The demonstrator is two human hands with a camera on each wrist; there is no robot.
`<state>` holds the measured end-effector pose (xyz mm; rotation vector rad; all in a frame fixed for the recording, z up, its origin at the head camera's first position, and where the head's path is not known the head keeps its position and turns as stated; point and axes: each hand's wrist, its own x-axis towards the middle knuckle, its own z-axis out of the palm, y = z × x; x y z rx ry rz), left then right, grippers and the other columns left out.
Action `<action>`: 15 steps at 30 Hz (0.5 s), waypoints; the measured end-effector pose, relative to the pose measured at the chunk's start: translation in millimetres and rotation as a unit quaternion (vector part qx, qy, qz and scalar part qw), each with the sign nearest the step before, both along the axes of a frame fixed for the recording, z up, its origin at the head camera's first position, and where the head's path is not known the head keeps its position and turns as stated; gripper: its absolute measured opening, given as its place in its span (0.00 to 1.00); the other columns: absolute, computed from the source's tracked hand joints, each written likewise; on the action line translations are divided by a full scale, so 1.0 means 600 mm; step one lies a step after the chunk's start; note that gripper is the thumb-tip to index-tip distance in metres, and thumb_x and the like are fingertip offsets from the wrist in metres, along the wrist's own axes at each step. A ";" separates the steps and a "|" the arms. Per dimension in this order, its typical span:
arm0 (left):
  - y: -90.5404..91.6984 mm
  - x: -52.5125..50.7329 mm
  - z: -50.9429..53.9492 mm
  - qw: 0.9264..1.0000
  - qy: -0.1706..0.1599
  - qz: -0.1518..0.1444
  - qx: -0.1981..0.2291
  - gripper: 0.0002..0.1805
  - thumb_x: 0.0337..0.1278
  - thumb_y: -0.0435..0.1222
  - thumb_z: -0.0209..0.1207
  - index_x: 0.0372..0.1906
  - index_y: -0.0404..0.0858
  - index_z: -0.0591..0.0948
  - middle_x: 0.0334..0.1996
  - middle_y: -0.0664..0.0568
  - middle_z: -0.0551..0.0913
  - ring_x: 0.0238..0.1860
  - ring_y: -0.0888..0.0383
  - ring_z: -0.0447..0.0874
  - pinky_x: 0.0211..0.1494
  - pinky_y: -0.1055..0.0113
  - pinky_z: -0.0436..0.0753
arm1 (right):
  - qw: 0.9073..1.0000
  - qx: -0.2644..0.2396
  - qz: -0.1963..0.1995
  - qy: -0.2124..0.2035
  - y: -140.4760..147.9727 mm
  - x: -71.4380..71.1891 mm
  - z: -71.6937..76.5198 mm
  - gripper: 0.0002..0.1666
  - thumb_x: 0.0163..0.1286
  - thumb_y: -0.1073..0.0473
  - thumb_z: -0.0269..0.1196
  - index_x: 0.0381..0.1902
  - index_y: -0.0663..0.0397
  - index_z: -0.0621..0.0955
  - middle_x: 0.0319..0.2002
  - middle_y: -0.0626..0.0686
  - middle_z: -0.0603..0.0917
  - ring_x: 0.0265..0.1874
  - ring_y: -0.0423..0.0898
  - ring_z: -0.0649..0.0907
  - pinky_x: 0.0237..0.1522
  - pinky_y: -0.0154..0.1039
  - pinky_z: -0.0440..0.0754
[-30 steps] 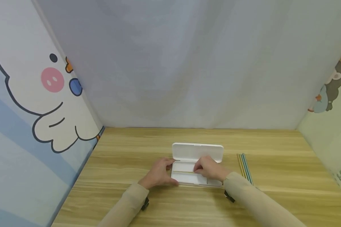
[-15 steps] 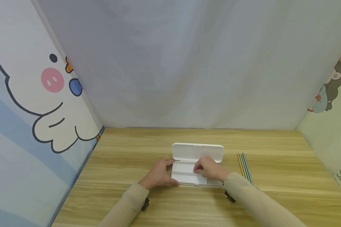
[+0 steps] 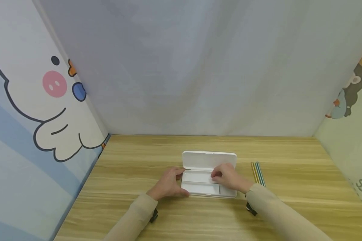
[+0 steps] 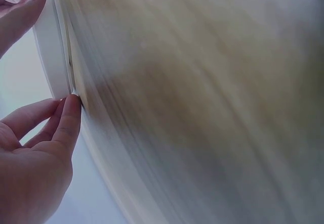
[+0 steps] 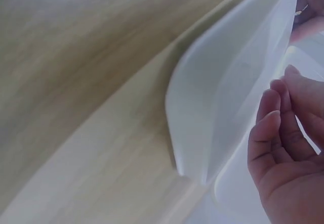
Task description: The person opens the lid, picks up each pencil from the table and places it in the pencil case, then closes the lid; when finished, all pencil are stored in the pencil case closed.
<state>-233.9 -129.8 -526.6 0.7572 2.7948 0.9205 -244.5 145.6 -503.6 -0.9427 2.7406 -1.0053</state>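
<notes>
A white pencil case (image 3: pixel 200 160) lies on the table with its lid raised at the back; shallow compartments and a divider show inside. My left hand (image 3: pixel 169 183) holds the case at its left end, thumb on the front edge and fingers at the back corner. Over the right part of the case is my right hand (image 3: pixel 227 176), its fingers loosely curled and the thumb close to the fingertips. In the right wrist view nothing shows between the fingers of this hand (image 5: pixel 288 173), and the lid (image 5: pixel 202 97) stands beside it.
Several thin pencils, yellow and teal, lie side by side to the right of the case; a teal pencil (image 3: pixel 260 174) is outermost. The wooden table (image 3: pixel 138 150) meets a pale curtain (image 3: pixel 175 83) at the back, with printed cloth panels at both sides.
My right hand has shifted right and lifted slightly from the middle divider, its thumb and finger parting a little. My left hand and the case stay in place.
</notes>
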 end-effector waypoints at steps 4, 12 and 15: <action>0.001 0.001 0.002 1.000 -0.001 -0.003 -0.001 0.52 0.25 0.54 0.78 0.60 0.29 0.74 0.52 0.43 0.77 0.45 0.53 0.77 0.48 0.64 0.78 | 1.000 -0.010 0.003 -0.006 0.013 0.004 0.005 0.04 0.60 0.66 0.68 0.28 0.63 0.84 0.26 0.44 0.82 0.26 0.37 0.78 0.31 0.34 0.78; 0.003 -0.002 -0.005 1.000 -0.013 0.002 0.012 0.50 0.24 0.51 0.79 0.61 0.32 0.75 0.52 0.45 0.77 0.46 0.54 0.76 0.50 0.66 0.78 | 0.999 -0.013 -0.007 -0.031 0.034 0.013 0.016 0.03 0.62 0.64 0.67 0.28 0.57 0.84 0.25 0.41 0.81 0.27 0.37 0.77 0.31 0.35 0.78; 0.004 -0.002 -0.007 1.000 -0.014 0.004 0.013 0.50 0.25 0.51 0.79 0.61 0.34 0.75 0.52 0.46 0.77 0.47 0.55 0.76 0.50 0.66 0.78 | 0.999 -0.015 -0.011 -0.038 0.044 0.014 0.015 0.04 0.63 0.63 0.66 0.29 0.57 0.84 0.26 0.41 0.81 0.27 0.37 0.77 0.31 0.35 0.78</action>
